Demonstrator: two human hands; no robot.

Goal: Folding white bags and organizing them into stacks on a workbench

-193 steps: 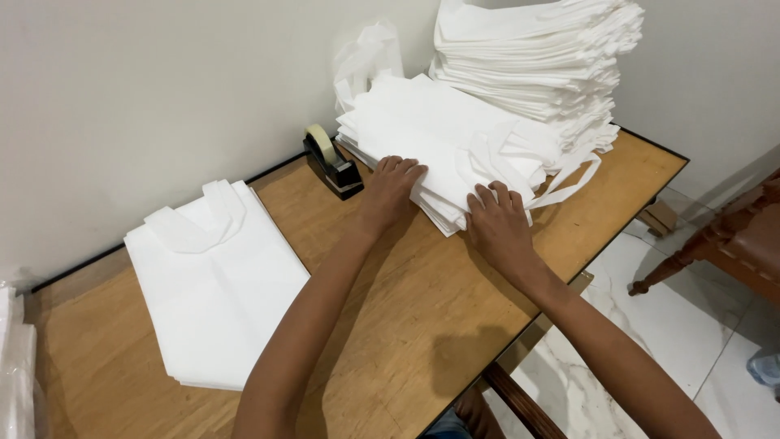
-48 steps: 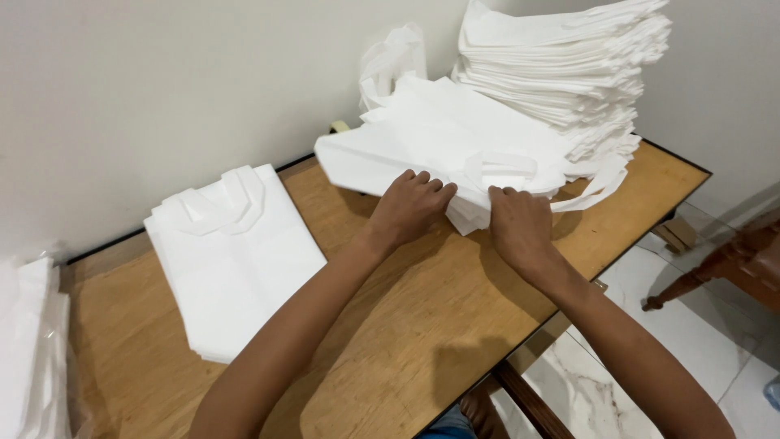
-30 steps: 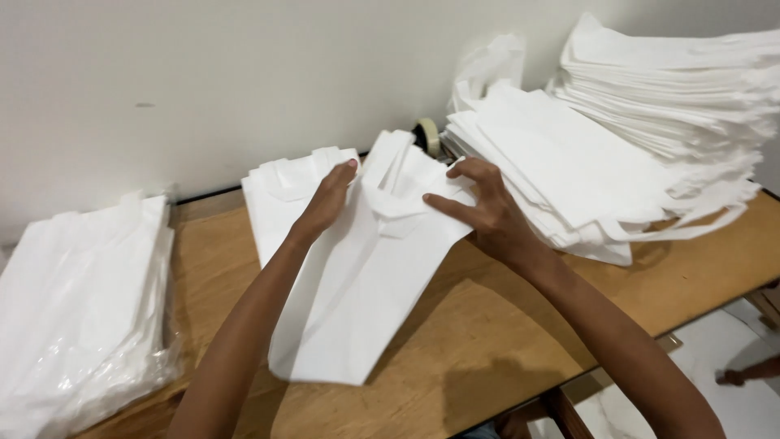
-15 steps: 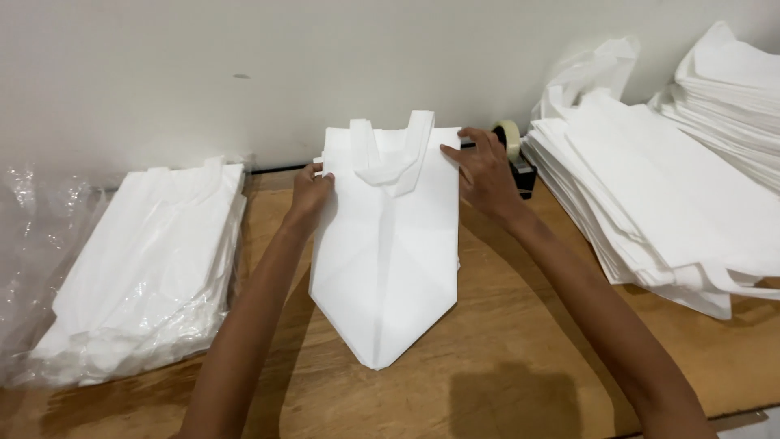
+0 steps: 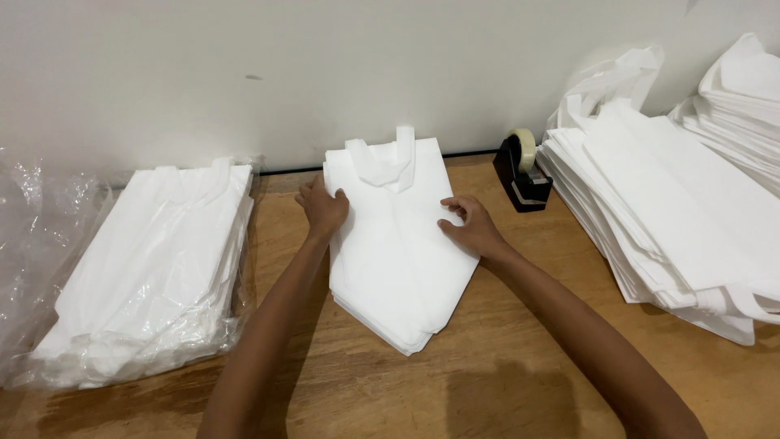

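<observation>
The wooden counter [image 5: 520, 382] runs along a pale wall [image 5: 244, 65], and everything here is placed against the small stack of white bags [image 5: 398, 244] lying near its middle. Half a second ago the top bag of that stack was held by its upper corners with its lower end folded to a point; now it lies flat and squared on the stack, handles toward the wall. To the right of the stack, well apart, a large sloping pile of the same white bags [image 5: 674, 211] covers the counter's end, with a taller pile [image 5: 739, 106] behind it at the frame edge; both sat in much the same place before. To the left of the stack lies a bundle of bags in clear plastic wrap [image 5: 146, 276], loose film spreading further left. Between the stack and the large pile, near the wall, stands a black tape dispenser [image 5: 520, 167], which the right hand half covered earlier and which now shows whole. The left hand [image 5: 323, 208] has slid down from the bag's top corner to the stack's left edge, fingers spread flat on it, holding nothing. The right hand [image 5: 471, 229] has likewise dropped to the stack's right edge, fingers loosely curled and pressing on the top bag, gripping nothing.
</observation>
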